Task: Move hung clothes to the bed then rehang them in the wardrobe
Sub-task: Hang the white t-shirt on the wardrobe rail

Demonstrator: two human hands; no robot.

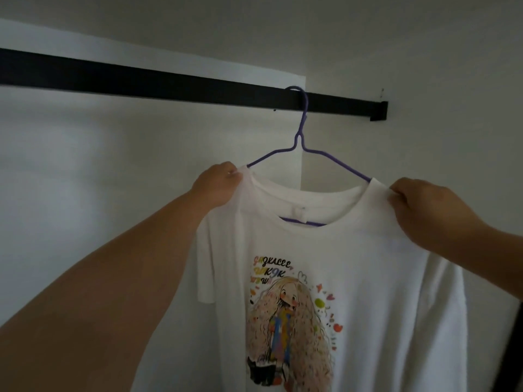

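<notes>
Up at the rail now: a thin purple wire hanger [304, 142] has its hook over the flat black wall-mounted rail [169, 84], close to the rail's right end. On it hangs a white cotton T-shirt [353, 264] with a colourful print of a long-haired cartoon girl on the chest, lettering above her. Both arms are raised. The left hand [216, 185] pinches the shirt's fabric at the left shoulder, right where the hanger's arm slips under the cloth. The right hand [430, 207] grips the opposite shoulder, fingers curled tight into the fabric. The hanger's lower bar shows through the neckline. Behind it all, a plain white wall [85, 165], dimly lit.
</notes>
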